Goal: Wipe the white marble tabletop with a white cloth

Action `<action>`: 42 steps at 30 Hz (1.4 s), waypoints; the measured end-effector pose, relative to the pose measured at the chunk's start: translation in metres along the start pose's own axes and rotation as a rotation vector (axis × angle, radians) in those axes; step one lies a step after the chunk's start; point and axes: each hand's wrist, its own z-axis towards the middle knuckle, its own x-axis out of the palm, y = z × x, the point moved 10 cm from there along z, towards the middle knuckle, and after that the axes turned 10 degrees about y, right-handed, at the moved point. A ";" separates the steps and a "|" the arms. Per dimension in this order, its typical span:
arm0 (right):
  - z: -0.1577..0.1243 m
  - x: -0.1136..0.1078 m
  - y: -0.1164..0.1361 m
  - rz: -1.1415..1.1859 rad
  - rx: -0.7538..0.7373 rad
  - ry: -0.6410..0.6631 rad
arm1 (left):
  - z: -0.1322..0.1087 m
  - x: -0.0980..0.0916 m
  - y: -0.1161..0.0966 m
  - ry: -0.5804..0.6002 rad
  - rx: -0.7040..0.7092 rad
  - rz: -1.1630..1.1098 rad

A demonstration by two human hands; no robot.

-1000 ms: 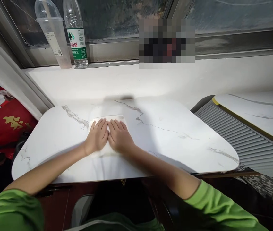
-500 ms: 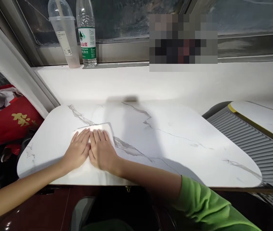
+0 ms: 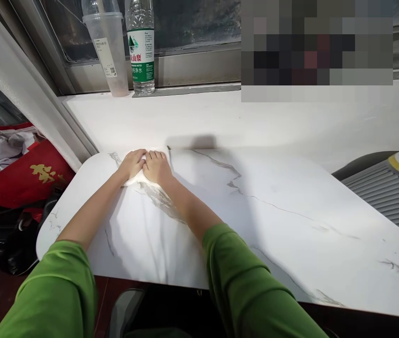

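Evidently, a white cloth is pressed against the marble-patterned surface near its far edge, left of the middle, where it is largely covered by the left hand and the right hand. The fingers of both are laid over it, extended and held close together. Beyond, a clear cup and a labelled bottle are placed side by side on the window ledge.

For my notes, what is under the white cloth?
Under the cloth is the white, grey-veined tabletop, whose covered patch cannot be seen. The left hand and right hand lie on top.
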 end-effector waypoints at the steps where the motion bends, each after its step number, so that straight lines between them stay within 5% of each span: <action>1: -0.001 0.000 -0.002 -0.002 0.004 -0.011 | 0.001 0.000 -0.001 -0.007 0.010 -0.008; 5: -0.019 -0.001 -0.002 0.000 -0.011 -0.027 | -0.008 0.006 -0.013 0.015 0.013 0.018; 9: -0.063 -0.010 -0.010 -0.001 -0.002 -0.031 | -0.027 0.020 -0.050 0.070 0.043 0.060; 18: -0.234 -0.052 -0.064 -0.092 -0.006 -0.055 | -0.090 0.063 -0.220 0.127 0.173 0.009; 25: -0.307 -0.080 -0.117 -0.131 0.066 -0.099 | -0.085 0.087 -0.312 0.229 0.308 -0.040; 33: -0.289 -0.091 -0.195 -0.081 0.105 -0.071 | -0.027 0.097 -0.345 0.218 0.319 -0.059; 42: -0.156 -0.073 -0.254 -0.045 0.108 -0.048 | 0.097 0.098 -0.279 0.218 0.217 -0.027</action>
